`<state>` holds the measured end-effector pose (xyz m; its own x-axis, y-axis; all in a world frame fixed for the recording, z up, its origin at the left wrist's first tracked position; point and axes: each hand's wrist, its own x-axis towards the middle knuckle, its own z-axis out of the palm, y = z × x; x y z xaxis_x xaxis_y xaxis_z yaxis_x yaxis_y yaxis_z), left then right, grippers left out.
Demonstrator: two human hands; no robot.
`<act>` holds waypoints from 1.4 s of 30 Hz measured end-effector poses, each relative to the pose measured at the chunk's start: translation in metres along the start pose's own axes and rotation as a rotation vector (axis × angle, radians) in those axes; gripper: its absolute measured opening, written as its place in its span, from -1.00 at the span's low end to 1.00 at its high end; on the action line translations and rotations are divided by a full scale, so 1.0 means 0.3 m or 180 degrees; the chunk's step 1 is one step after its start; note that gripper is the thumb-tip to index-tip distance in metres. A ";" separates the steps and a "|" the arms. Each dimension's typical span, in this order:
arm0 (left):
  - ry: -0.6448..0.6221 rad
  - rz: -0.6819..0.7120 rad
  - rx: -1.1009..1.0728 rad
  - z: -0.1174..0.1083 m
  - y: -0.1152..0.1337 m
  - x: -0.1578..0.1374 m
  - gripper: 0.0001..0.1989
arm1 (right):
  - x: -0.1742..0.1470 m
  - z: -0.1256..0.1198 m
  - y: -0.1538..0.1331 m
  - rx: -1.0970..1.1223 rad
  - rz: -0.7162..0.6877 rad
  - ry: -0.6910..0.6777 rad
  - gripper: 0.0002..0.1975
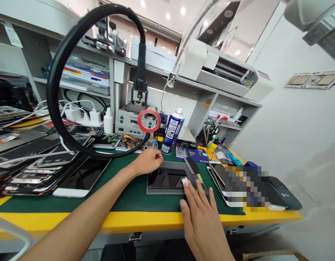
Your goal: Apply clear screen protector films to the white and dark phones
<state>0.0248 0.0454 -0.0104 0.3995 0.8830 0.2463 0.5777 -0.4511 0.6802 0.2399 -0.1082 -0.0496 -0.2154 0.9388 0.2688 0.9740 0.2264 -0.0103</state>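
A black phone screen (167,178) lies face up on a grey perforated mat (156,191). My left hand (149,162) is closed, its fingers curled at the mat's upper left corner; whatever they grip, if anything, is hidden. Stretched out and spread, the fingers of my right hand (201,214) reach over the mat's right part. A small white scrap (185,180), perhaps tissue, sits under my right index fingertip at the screen's right end. Just above that hand a dark flat tool (192,165) rests on the mat.
A blue spray can (172,131) stands behind the mat, near a red tape roll (149,120) and a grey control box (126,121). A thick black hose (54,83) loops at left above stacked phone parts (34,177) and a white-edged phone (83,175). More phones (217,181) lie right.
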 end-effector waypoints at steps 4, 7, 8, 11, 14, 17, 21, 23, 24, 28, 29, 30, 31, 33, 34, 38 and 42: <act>-0.0050 0.0062 0.0001 -0.001 0.000 0.003 -0.79 | 0.034 -0.014 -0.015 0.0025 0.0040 -0.0126 -0.43; 0.0005 0.0028 0.0022 0.000 0.006 0.002 -0.79 | 0.082 -0.021 -0.048 0.0120 0.0098 -0.0129 -0.42; 0.0025 0.0006 0.0030 0.000 0.008 0.001 -0.78 | 0.094 -0.022 -0.065 0.0160 0.0122 -0.0096 -0.41; 0.0062 -0.0065 0.0041 0.001 0.016 -0.002 -0.78 | 0.107 -0.022 -0.134 0.0315 0.0123 0.0020 -0.40; 0.0059 -0.0130 0.0044 0.000 0.021 -0.005 -0.78 | 0.089 -0.018 -0.212 0.0565 -0.0003 0.0101 -0.41; 0.0026 -0.0196 0.0056 -0.001 0.023 -0.006 -0.77 | 0.067 -0.015 -0.258 0.0823 -0.0159 0.0176 -0.44; -0.0010 -0.0257 0.0071 -0.002 0.019 -0.006 -0.74 | 0.046 -0.018 -0.221 0.0842 -0.0228 0.0177 -0.47; -0.0009 -0.0254 0.0064 -0.002 0.016 -0.005 -0.75 | 0.032 -0.016 -0.169 0.0674 -0.0171 0.0169 -0.48; -0.0003 -0.0238 0.0053 -0.002 0.015 -0.004 -0.75 | 0.025 -0.014 -0.139 0.0570 -0.0105 0.0174 -0.48; 0.0069 -0.0119 0.0006 0.002 0.014 -0.003 -0.77 | -0.002 0.007 -0.030 0.0173 0.0096 0.0213 -0.49; 0.0093 -0.0088 0.0008 0.003 0.015 -0.003 -0.78 | -0.007 0.016 -0.009 0.0083 0.0056 0.0229 -0.49; 0.0122 -0.0068 0.0025 0.004 0.017 -0.004 -0.78 | -0.010 0.025 0.007 0.0001 -0.0018 0.0243 -0.48; 0.0139 -0.0041 0.0048 0.005 0.019 -0.005 -0.79 | -0.011 0.034 0.020 -0.0074 -0.0076 0.0274 -0.47; 0.0155 -0.0001 0.0116 0.006 0.019 -0.006 -0.80 | -0.003 0.051 0.037 -0.0178 -0.0110 0.0357 -0.46; 0.0151 0.0006 0.0157 0.007 0.017 -0.006 -0.80 | 0.007 0.058 0.042 -0.0213 -0.0093 0.0387 -0.45; 0.0158 0.0009 0.0304 0.008 -0.001 -0.005 -0.78 | 0.078 0.058 0.042 -0.0258 -0.0149 0.0342 -0.40; 0.0191 0.0029 0.0358 0.012 -0.012 -0.002 -0.77 | 0.153 0.024 0.018 -0.0227 -0.0145 0.0056 -0.37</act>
<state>0.0251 0.0461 -0.0154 0.3637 0.8835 0.2951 0.6519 -0.4677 0.5969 0.2347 -0.0620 -0.0441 -0.2589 0.9231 0.2844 0.9659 0.2491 0.0707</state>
